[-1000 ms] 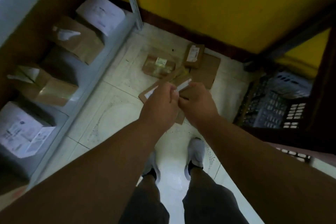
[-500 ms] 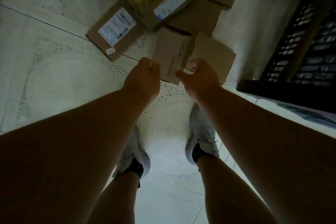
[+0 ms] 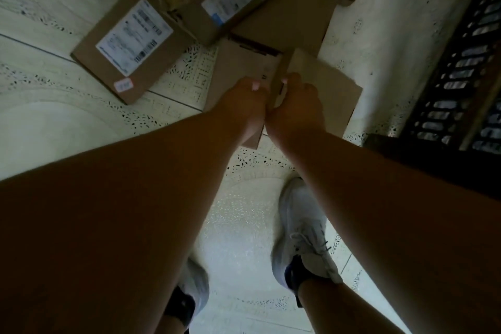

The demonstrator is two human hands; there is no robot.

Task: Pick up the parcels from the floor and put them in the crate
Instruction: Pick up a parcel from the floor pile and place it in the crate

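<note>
Cardboard parcels (image 3: 320, 89) lie on the floor (image 3: 67, 116), the crate (image 3: 466, 62) beside them. Both hands, left (image 3: 244, 106) and right (image 3: 295, 108), pinch adjacent parcel edges; such shallow grips could slip during lifting.

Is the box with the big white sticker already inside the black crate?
No, the labelled cardboard box lies flat on the tiled floor at the left, while the black crate stands apart at the right.

Illumination is dim: both forearms (image 3: 168, 198) render as near-black shadow, the pale floor tiles (image 3: 54, 122) reflect most light, and wide-angle distortion bends frame edges.
</note>
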